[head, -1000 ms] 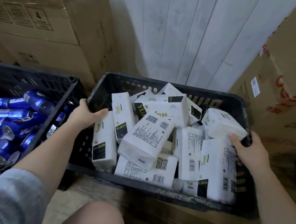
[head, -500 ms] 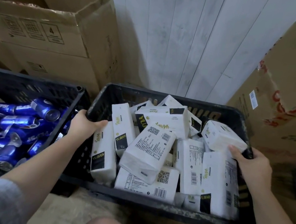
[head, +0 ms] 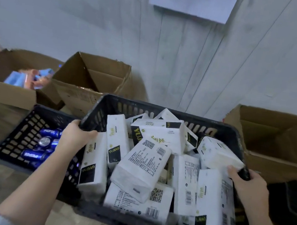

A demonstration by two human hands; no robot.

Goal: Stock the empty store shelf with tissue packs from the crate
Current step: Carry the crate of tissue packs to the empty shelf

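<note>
- The second crate (head: pixel 23 137) of cans is now left lower, on the floor.
- The left hand (head: pixel 76 137) is curled round the crate (head: pixel 163 112) rim.
- The tissue packs (head: pixel 141 167) have been raised with it (carrying begun, seemingly).
- The right hand (head: pixel 245 183) is clamped on the opposite rim.

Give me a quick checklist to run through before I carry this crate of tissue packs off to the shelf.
1. Left hand grips the left rim of the tissue crate: ok.
2. Right hand grips the right rim: ok.
3. Crate level: not ok, it looks tilted in the head view, its left end higher.
4. Tissue packs settled: not ok, they are piled loosely, and one pack lies close to the right rim.
5. Clear of the crate of blue cans: ok, it sits lower to the left.
6. Path and shelf: cannot tell, neither is in view; open cardboard boxes stand ahead.
</note>
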